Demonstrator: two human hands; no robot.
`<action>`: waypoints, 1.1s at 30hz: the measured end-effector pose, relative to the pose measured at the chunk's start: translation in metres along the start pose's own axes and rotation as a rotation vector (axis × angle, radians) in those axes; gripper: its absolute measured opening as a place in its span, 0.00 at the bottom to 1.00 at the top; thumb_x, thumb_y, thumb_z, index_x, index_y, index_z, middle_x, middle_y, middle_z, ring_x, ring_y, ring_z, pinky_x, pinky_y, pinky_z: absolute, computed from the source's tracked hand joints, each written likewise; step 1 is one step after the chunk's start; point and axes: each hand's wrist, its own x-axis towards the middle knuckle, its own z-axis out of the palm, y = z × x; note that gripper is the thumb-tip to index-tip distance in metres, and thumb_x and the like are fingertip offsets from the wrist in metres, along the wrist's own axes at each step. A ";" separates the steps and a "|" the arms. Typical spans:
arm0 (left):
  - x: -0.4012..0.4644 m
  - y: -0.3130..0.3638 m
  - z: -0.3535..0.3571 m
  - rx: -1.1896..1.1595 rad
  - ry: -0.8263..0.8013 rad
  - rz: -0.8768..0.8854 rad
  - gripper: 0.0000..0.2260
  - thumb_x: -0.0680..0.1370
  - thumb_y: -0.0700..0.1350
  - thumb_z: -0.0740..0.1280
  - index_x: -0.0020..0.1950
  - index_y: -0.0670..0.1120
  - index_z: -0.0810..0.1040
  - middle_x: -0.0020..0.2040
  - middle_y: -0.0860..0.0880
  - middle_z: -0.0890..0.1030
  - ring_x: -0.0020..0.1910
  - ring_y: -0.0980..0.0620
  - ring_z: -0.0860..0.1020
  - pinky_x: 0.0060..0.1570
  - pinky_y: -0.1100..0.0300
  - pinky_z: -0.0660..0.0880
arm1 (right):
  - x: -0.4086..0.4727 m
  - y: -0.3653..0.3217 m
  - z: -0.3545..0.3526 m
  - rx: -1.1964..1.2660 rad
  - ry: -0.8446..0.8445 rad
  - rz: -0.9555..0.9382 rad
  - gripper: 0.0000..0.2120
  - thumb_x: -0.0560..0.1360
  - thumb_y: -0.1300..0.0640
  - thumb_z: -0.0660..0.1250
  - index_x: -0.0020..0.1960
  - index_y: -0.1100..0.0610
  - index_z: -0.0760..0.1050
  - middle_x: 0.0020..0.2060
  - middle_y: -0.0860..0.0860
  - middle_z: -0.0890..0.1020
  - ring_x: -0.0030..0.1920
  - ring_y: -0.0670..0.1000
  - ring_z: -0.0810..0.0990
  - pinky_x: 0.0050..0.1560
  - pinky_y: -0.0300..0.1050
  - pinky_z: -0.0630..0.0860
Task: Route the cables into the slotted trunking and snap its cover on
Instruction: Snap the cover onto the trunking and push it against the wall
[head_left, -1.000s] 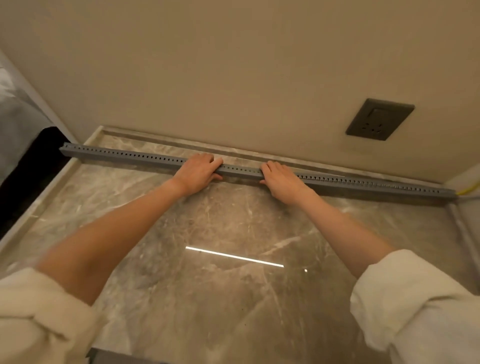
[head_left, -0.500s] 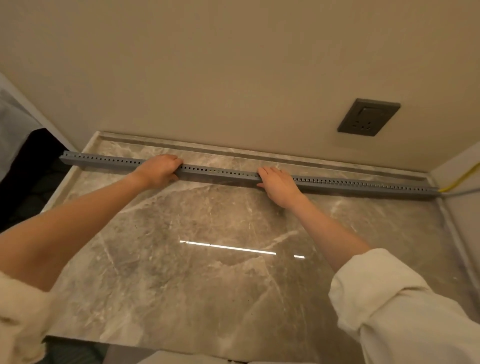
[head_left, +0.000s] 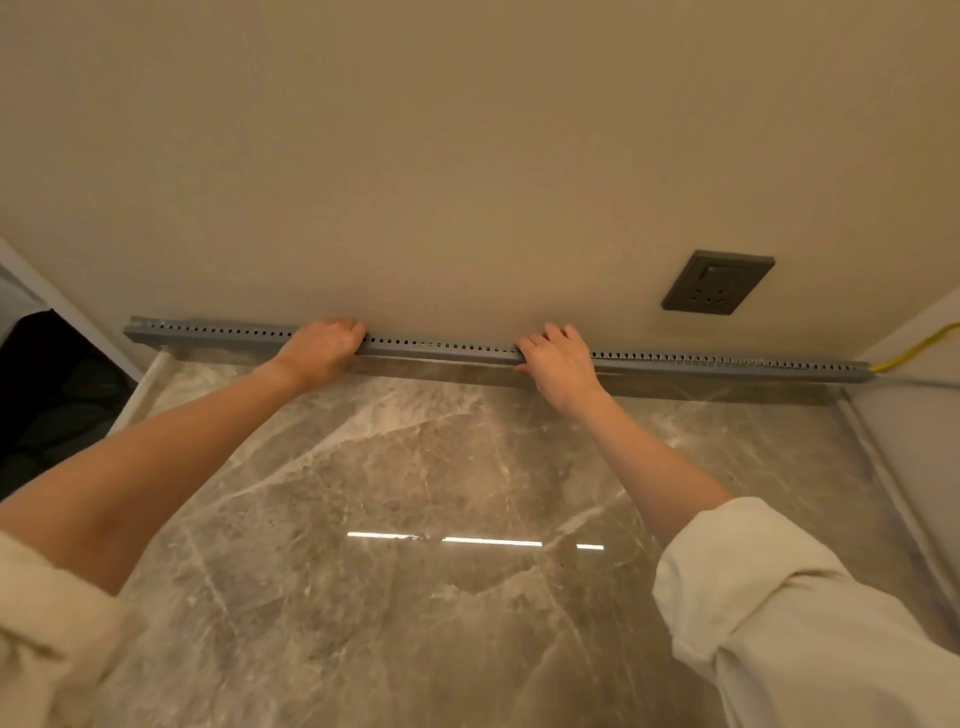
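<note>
Both hands hold the long grey trunking against the foot of the wall.

The slotted trunking (head_left: 441, 347) lies level along the wall's base, its right end below and to the right of the wall socket (head_left: 717, 283), its left end far to the socket's left, past the marble surface's (head_left: 415, 493) edge. The left hand (head_left: 324, 349) curls its fingers over the top of the channel; the right hand (head_left: 558, 356), nearer the socket, grips it with fingers bent over the top edge and thumb on the front face. A yellow cable (head_left: 919, 347) comes out by the right end, below the socket's right side. The trunking looks light but long, thin-walled plastic, likely to sag or twist if held at one point, so two spaced holds near mid-length suit it. The slotted edge probably flexes under pinching; gripping the solid lower wall seems safer.
</note>
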 end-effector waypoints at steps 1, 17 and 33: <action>0.003 -0.001 0.001 0.010 0.001 0.002 0.06 0.77 0.41 0.62 0.51 0.39 0.70 0.49 0.39 0.77 0.46 0.39 0.76 0.40 0.48 0.74 | 0.003 0.001 0.000 0.000 -0.003 0.006 0.11 0.79 0.52 0.60 0.53 0.58 0.74 0.49 0.55 0.82 0.55 0.58 0.73 0.51 0.49 0.65; 0.011 -0.004 0.027 -0.011 0.138 -0.040 0.14 0.73 0.40 0.69 0.55 0.34 0.75 0.53 0.35 0.78 0.49 0.36 0.77 0.39 0.44 0.76 | 0.021 0.002 0.006 0.026 -0.135 0.043 0.12 0.78 0.53 0.62 0.55 0.60 0.75 0.54 0.57 0.80 0.58 0.57 0.73 0.53 0.50 0.70; 0.004 0.010 0.031 0.037 0.133 -0.189 0.16 0.69 0.42 0.74 0.51 0.37 0.74 0.49 0.38 0.78 0.49 0.37 0.75 0.46 0.46 0.73 | 0.003 -0.002 0.024 0.115 -0.066 0.174 0.21 0.76 0.50 0.64 0.63 0.61 0.68 0.56 0.59 0.75 0.58 0.60 0.72 0.57 0.51 0.68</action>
